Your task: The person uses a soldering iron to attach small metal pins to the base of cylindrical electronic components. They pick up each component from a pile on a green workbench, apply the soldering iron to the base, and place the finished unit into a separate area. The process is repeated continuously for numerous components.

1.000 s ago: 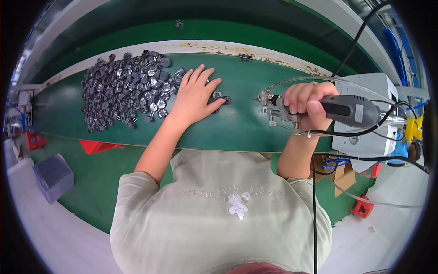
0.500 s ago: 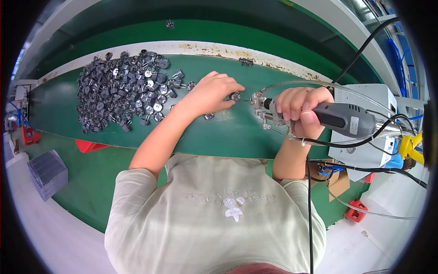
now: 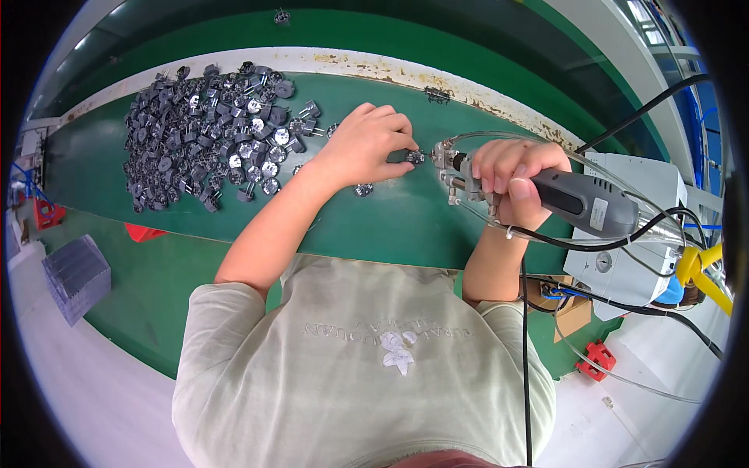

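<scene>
My left hand (image 3: 360, 148) pinches a small dark round part with metal pins (image 3: 416, 157) between thumb and forefinger, just above the green work surface. My right hand (image 3: 515, 175) is wrapped round a grey electric screwdriver (image 3: 591, 206), which lies nearly level and points left. Its metal nose (image 3: 443, 160), with clear tubing attached, meets the part, and the contact point is too small to make out. A few similar dark parts lie close to my left hand, one (image 3: 363, 189) under its wrist side.
A large heap of dark pinned parts (image 3: 211, 144) covers the left of the green table (image 3: 367, 234). A white machine (image 3: 616, 234) with cables and hoses stands at the right. A worn white ledge (image 3: 335, 58) runs along the back. A grey block (image 3: 76, 277) sits at lower left.
My left hand has shifted slightly right with the pinned part. The part and the screwdriver's nose, apart before, have come together. The whole view has also moved a little.
</scene>
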Demonstrator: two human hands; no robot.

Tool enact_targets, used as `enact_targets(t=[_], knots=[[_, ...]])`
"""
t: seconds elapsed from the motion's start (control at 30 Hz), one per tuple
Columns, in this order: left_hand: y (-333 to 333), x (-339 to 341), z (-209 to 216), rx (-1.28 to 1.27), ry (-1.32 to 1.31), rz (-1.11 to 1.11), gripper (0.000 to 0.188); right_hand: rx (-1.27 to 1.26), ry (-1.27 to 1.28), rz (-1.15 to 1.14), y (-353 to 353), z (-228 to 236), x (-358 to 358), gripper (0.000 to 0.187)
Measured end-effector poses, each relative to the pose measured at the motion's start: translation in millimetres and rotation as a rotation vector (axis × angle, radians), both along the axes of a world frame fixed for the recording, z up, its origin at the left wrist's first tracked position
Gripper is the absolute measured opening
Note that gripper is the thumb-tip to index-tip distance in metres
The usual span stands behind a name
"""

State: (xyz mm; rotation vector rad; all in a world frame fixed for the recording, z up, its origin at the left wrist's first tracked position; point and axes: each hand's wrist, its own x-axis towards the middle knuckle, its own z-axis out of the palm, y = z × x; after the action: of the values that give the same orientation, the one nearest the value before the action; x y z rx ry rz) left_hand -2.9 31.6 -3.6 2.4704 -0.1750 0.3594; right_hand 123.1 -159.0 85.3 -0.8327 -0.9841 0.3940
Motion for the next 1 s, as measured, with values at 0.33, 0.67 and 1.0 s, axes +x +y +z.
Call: enact_targets(t=[0.33,0.67,1.0], knots=[[1,0,-2,0.012,-0.026,0.000,0.026,-0.001,-0.009,0.021,0,-3,2,0.021],[1,1,-3,0.024,-0.038,-0.005,0.026,-0.001,-0.016,-0.003,3,-7,-2,0.026],[-2,-2,-2,0.002,-0.012,-0.045,0.024,-0.212,0.025,-0.075,17,1,-21,0.024]])
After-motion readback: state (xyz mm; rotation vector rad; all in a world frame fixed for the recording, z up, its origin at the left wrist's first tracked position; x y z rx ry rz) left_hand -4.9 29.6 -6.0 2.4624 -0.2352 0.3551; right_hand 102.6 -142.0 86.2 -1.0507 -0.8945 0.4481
